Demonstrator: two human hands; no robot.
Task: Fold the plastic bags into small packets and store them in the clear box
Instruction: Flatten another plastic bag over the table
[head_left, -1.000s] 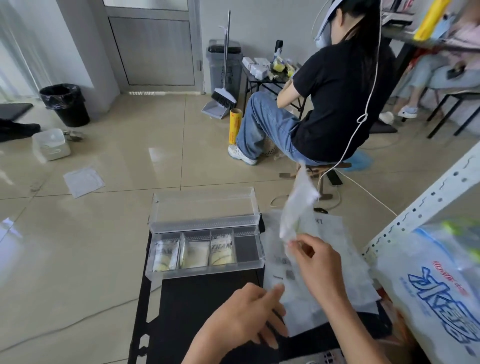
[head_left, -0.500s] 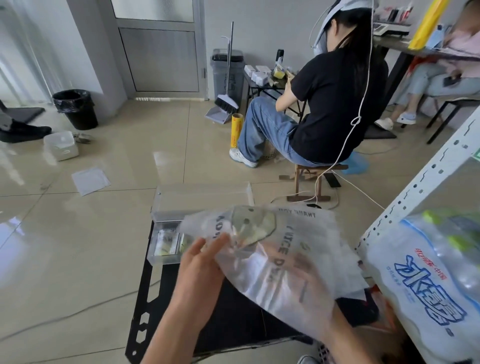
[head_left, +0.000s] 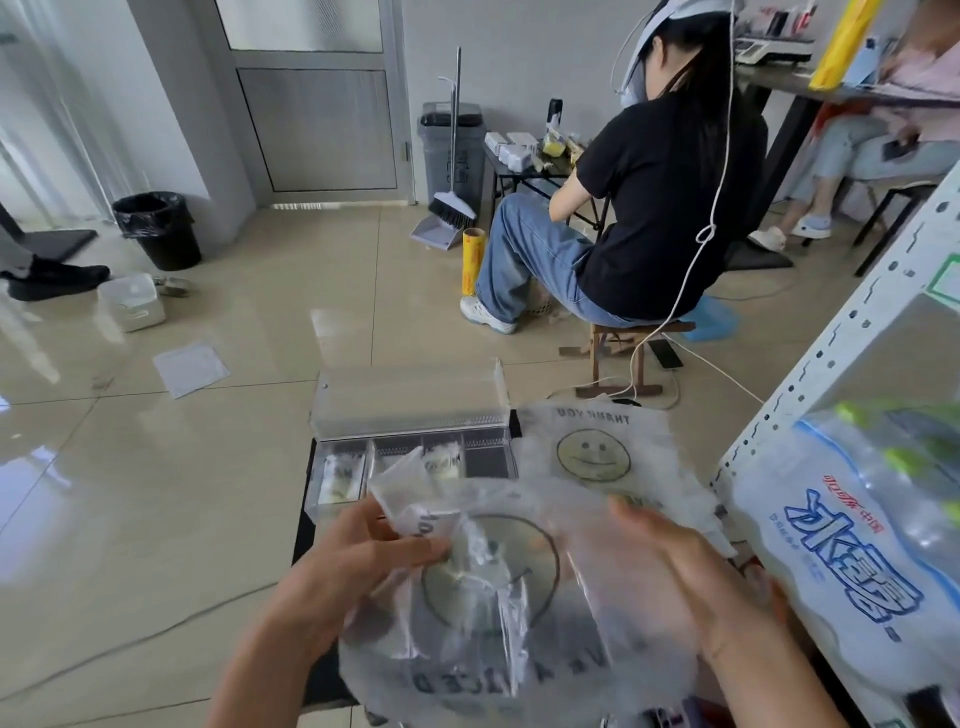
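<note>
Left hand (head_left: 363, 564) pinching the upper left corner of a clear plastic bag (head_left: 488, 582) between thumb and fingers. Right hand (head_left: 670, 577) spread flat, palm toward the bag's right side and partly behind the film; touching it, but real grip or mere support: cannot tell. Bag held up in the air just in front of the clear box (head_left: 410, 457), smiley print showing through, crumpled in the middle, no clean fold in it yet.

Box open on the black table (head_left: 306, 540), lid tipped back on the far side. Four compartments: the three on the left each with a folded packet (head_left: 337, 475), though the middle ones partly hidden by the raised bag; rightmost looks empty. Just right of the box, a pile of flat bags (head_left: 592, 457) with the same smiley print, unfolded.

Progress by judgement: roughly three packets stored, one bag in hand at the flatten-and-start-folding stage, several left in the pile. Beyond the pile, to the right, a white metal shelf with a pack of water bottles (head_left: 857, 561). Past the box, a person seated on a stool, back turned.
</note>
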